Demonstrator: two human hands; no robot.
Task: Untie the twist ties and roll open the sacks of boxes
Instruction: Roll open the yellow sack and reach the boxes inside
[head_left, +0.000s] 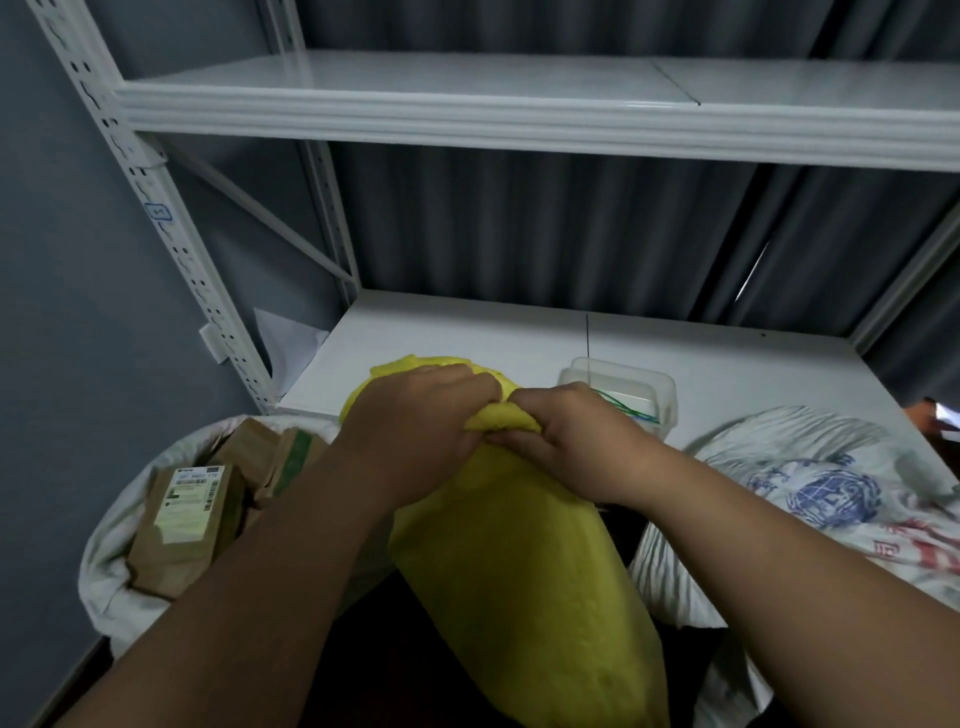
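A yellow sack (519, 571) is standing upright at the centre of the view, leaning against the front edge of the lower shelf (467, 332) of a white metal rack. Its bunched top is lying over onto that shelf.

The left hand (415, 431) is gripping the gathered yellow cloth at the neck of the sack, its fingers (467, 384) curled over the fabric. The right hand (576, 441) is gripping the same gathered cloth directly beside it, fingers curled and thumb tucked under the fold. The two hands are touching or very nearly touching. Whether a twist tie is sitting under the fingers cannot be told.

To the left, a white sack (119, 551) is sitting with its mouth open, and brown boxes (187, 519) bearing printed labels are showing inside it.

To the right, a second white sack (831, 493) with blue and red print is lying closed, against the shelf edge.

On the lower shelf, just behind the right hand, a clear plastic container (644, 389) is resting; thin green and blue strands are lying in it. The upper shelf (519, 104) is running across the top of the view. A grey curtain (519, 234) is hanging behind the rack.
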